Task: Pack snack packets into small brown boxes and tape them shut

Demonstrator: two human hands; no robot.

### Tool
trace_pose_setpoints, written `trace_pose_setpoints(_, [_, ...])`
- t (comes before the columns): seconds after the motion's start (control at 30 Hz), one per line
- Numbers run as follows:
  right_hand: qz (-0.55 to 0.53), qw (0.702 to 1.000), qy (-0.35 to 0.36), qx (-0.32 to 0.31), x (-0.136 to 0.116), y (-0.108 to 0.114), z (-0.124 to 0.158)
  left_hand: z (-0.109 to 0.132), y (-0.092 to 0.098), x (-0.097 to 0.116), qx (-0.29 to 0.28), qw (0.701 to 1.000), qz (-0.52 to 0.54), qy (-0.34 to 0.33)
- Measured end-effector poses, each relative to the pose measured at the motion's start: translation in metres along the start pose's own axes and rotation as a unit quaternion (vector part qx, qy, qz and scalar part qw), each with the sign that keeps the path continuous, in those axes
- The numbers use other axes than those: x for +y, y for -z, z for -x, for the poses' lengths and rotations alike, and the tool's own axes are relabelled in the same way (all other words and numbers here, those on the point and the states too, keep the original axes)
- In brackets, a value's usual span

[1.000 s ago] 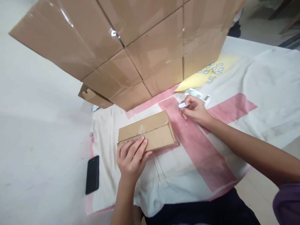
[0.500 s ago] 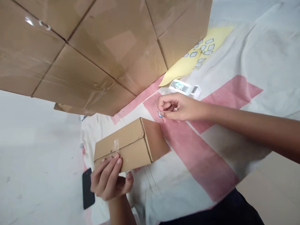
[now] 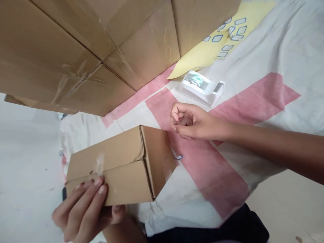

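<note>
My left hand [image 3: 84, 209] grips the near left end of a small brown cardboard box [image 3: 121, 165], which is lifted and tilted so its end panel faces right. A strip of clear tape shows on the box's top seam. My right hand [image 3: 189, 120] hovers just right of the box with its fingers curled into a loose fist; nothing shows in it. A small white sticker with a blue border [image 3: 178, 157] lies on the pink cloth next to the box's right end.
A wall of large taped cardboard boxes [image 3: 83, 50] fills the top left. A white tape dispenser [image 3: 201, 88] sits behind my right hand. A yellow sheet of blue-bordered stickers [image 3: 220, 40] lies at the top right. A white and pink cloth [image 3: 253, 94] covers the surface.
My left hand has lifted the small box up and toward me, tilting it. The sticker that was pinched in my right hand now lies on the cloth beside the box.
</note>
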State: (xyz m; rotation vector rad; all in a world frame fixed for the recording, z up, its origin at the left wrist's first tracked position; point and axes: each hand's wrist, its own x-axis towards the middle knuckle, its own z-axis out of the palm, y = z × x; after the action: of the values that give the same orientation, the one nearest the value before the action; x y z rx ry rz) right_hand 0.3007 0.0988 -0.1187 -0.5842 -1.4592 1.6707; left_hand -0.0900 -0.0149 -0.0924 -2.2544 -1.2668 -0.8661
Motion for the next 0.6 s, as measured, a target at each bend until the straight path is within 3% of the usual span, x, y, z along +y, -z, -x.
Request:
trace_pose_setpoints(0.07, [0.072, 0.997, 0.002, -0.038, -0.005, 0.005, 0.000, -0.007, -0.004, 0.000, 0.130, 0.976, -0.038, -0.171])
trace_pose_setpoints(0.13, [0.176, 0.977, 0.007, -0.117, -0.011, 0.009, 0.001, -0.016, -0.009, 0.004, 0.164, 0.957, -0.050, -0.234])
trace_pose_setpoints(0.2, [0.274, 0.942, 0.008, -0.195, -0.015, 0.011, 0.003, -0.024, -0.013, 0.009, 0.165, 0.958, -0.053, -0.231])
trace_pose_setpoints(0.27, [0.356, 0.905, 0.005, -0.232, -0.016, 0.009, 0.006, -0.028, -0.015, 0.014, 0.174, 0.959, -0.066, -0.214])
trace_pose_setpoints(0.33, [0.433, 0.870, 0.011, -0.237, -0.013, 0.004, 0.008, -0.029, -0.015, 0.020, 0.181, 0.961, -0.077, -0.196])
trace_pose_setpoints(0.43, [0.509, 0.826, 0.079, -0.229, -0.006, -0.005, 0.012, -0.029, -0.016, 0.027, 0.177, 0.965, -0.070, -0.182])
trace_pose_setpoints(0.5, [0.518, 0.816, 0.122, -0.225, -0.001, -0.010, 0.014, -0.031, -0.018, 0.031, 0.174, 0.967, -0.069, -0.173])
trace_pose_setpoints(0.6, [0.491, 0.833, 0.132, -0.219, 0.002, -0.013, 0.015, -0.034, -0.021, 0.035, 0.193, 0.964, -0.085, -0.160])
